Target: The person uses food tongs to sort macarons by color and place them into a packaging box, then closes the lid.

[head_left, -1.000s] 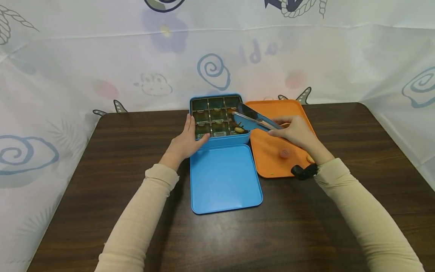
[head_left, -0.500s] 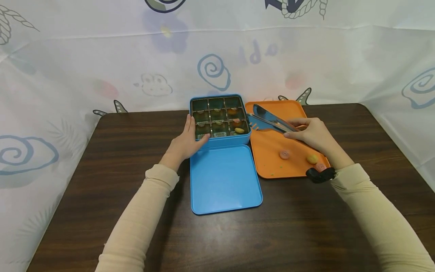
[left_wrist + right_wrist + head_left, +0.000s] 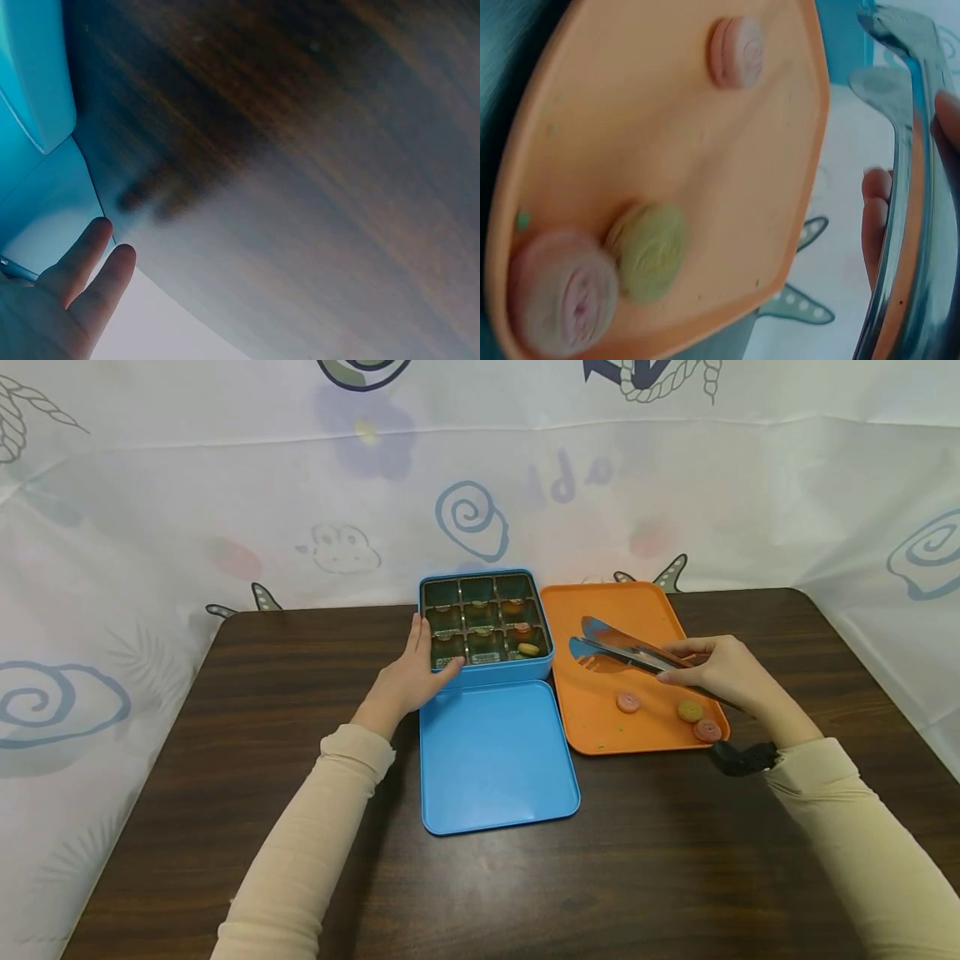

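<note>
My left hand [image 3: 415,670] rests with straight fingers against the left front corner of a blue tin [image 3: 485,672] divided into small compartments, some holding round sweets. My right hand [image 3: 718,670] grips metal tongs [image 3: 618,647] whose empty tips hover over the orange tray [image 3: 600,727]. On that tray lie a pink macaron [image 3: 627,702], a yellow macaron [image 3: 689,711] and another pink macaron [image 3: 707,730]. In the right wrist view the tongs [image 3: 904,187] stand beside the orange tray [image 3: 667,135]. The left wrist view catches two fingertips [image 3: 94,259] by the tin's wall [image 3: 34,75].
The tin's blue lid [image 3: 495,756] lies flat on the dark wooden table [image 3: 225,760] just in front of the tin. A white printed cloth [image 3: 225,485] hangs behind and around the table.
My right hand has drawn the tongs rightward and back, from over the tin's right compartments to above the orange tray. The left hand has stayed put.
</note>
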Demonstrator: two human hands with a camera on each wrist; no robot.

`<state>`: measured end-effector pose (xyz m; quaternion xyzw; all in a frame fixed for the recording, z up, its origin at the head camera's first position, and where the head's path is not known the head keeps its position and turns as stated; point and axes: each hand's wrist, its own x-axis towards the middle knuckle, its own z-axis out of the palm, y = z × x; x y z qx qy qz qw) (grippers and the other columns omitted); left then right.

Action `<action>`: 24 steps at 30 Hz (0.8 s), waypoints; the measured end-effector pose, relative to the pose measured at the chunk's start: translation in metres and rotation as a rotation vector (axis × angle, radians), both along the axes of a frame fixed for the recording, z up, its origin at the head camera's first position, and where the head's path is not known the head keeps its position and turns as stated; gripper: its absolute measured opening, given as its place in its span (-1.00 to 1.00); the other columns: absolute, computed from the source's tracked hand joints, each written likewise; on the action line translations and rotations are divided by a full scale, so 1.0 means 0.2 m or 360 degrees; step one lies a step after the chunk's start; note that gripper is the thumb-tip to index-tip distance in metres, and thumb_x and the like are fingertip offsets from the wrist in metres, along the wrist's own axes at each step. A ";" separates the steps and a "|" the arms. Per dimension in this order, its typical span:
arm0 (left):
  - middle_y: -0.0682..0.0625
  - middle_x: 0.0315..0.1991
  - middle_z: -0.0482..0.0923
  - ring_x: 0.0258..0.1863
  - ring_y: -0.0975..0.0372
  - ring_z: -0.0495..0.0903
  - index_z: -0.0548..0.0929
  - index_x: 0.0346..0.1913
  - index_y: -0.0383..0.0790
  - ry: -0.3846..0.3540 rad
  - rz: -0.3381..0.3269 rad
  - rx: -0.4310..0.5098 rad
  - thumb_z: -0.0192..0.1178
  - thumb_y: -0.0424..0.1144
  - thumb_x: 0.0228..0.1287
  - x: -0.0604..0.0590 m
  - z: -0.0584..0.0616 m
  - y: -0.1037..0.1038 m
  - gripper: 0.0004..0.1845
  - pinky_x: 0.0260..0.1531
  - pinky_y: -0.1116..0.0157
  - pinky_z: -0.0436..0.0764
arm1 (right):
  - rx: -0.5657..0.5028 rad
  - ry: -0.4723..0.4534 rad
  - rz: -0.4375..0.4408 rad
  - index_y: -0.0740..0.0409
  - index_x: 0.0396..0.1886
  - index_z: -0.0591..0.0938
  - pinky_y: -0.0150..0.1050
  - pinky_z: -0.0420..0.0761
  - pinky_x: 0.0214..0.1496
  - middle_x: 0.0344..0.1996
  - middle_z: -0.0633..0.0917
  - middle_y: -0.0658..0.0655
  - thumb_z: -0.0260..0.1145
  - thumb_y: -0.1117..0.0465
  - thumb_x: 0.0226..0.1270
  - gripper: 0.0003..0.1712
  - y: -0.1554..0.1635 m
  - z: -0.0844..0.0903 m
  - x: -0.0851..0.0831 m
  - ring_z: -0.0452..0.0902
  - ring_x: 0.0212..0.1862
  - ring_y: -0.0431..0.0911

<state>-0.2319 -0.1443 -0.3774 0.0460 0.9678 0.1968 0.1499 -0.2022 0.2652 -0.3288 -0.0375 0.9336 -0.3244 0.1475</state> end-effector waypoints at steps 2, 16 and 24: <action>0.06 0.51 -0.71 -0.41 0.05 0.64 -0.55 0.48 -0.11 0.0008 -0.0003 0.0001 -0.31 0.41 0.33 0.00 0.00 0.00 0.01 -0.63 0.27 0.41 | 0.0032 -0.0007 0.0038 0.16 0.34 0.43 0.15 0.48 0.10 0.27 0.43 0.40 0.34 -0.21 0.19 -0.17 0.03 -0.01 0.01 0.43 0.19 0.27; 0.02 0.52 -0.68 -0.37 0.03 0.65 -0.53 0.49 -0.14 0.0032 -0.0006 -0.0008 -0.30 0.40 0.34 0.00 0.00 -0.01 0.01 -0.61 0.26 0.41 | 0.0125 -0.0059 0.0090 0.16 0.29 0.49 0.12 0.53 0.07 0.20 0.53 0.42 0.36 -0.20 0.16 -0.21 0.16 -0.05 0.05 0.47 0.18 0.27; 0.00 0.53 -0.65 -0.39 0.04 0.64 -0.49 0.50 -0.15 0.0050 -0.0006 0.0011 -0.28 0.39 0.34 0.00 -0.01 0.00 0.01 -0.64 0.26 0.41 | 0.0125 -0.0089 0.0096 0.16 0.27 0.51 0.17 0.50 0.08 0.21 0.50 0.44 0.38 -0.22 0.13 -0.19 0.19 -0.06 0.07 0.46 0.18 0.29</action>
